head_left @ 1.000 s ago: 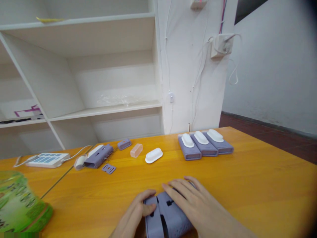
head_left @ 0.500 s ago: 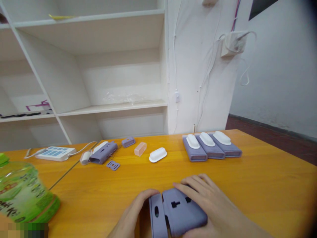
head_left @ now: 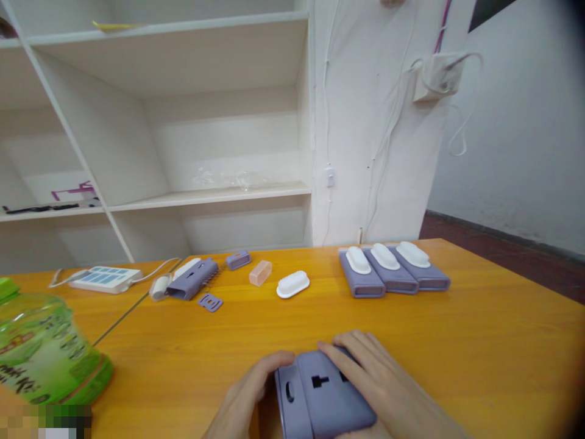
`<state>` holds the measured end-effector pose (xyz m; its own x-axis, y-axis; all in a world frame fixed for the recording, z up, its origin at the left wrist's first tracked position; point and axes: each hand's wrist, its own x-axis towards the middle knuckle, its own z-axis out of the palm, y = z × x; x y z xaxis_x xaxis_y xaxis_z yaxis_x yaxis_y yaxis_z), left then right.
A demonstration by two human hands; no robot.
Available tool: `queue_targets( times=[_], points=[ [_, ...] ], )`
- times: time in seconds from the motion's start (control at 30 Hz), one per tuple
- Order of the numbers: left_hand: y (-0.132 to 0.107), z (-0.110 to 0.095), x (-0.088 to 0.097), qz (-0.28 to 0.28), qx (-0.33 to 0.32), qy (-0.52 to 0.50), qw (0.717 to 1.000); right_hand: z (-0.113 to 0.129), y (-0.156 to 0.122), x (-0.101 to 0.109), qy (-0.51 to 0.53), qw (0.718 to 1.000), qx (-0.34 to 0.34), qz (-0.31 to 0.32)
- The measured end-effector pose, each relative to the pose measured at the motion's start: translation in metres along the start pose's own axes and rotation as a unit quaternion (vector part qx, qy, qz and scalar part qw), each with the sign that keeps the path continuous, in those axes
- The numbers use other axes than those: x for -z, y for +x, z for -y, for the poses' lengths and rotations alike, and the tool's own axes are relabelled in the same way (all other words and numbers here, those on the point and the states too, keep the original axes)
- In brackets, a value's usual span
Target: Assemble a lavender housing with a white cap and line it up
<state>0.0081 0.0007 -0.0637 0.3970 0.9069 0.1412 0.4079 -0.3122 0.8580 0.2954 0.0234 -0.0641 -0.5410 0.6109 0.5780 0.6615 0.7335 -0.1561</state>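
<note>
Both my hands hold a purple plastic casing (head_left: 322, 399) low over the near edge of the orange table (head_left: 479, 341). My left hand (head_left: 247, 396) grips its left end piece with the thumb on top. My right hand (head_left: 388, 390) lies over the right side, fingers spread across the top near a T-shaped slot. The casing's two parts sit pressed close together.
Three purple units with white caps (head_left: 393, 268) line up at the back right. A loose white cap (head_left: 292, 284), a pink block (head_left: 260, 272), small purple parts (head_left: 210, 301), a purple comb-like part (head_left: 192, 285) and a white power strip (head_left: 105, 278) lie further left. A green bottle (head_left: 41, 350) stands at the near left.
The casing's left end piece has closed up against the main body. My view has shifted slightly left and up; both hands stay on the casing.
</note>
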Motion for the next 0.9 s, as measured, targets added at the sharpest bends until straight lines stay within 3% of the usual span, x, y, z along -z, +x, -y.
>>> queue_targets(
  times=[0.13, 0.27, 0.43, 0.63, 0.9],
  points=[
    [0.002, -0.005, 0.004, 0.004, -0.042, 0.004, 0.999, 0.004, 0.004, 0.006, -0.042, 0.998, 0.039, -0.023],
    [0.009, 0.007, 0.005, 0.031, -0.072, -0.008, 0.997, 0.01, 0.01, 0.02, -0.08, 0.993, 0.08, -0.026],
    [0.012, 0.021, 0.001, 0.047, -0.058, -0.032, 0.997, 0.013, 0.012, 0.028, -0.092, 0.991, 0.098, -0.02],
    [0.012, 0.017, -0.005, 0.022, -0.004, -0.057, 0.998, 0.017, 0.014, 0.03, -0.095, 0.99, 0.102, 0.003],
    [0.01, 0.016, 0.002, 0.038, -0.052, -0.031, 0.997, 0.013, 0.02, 0.028, -0.108, 0.987, 0.114, -0.012]
  ],
)
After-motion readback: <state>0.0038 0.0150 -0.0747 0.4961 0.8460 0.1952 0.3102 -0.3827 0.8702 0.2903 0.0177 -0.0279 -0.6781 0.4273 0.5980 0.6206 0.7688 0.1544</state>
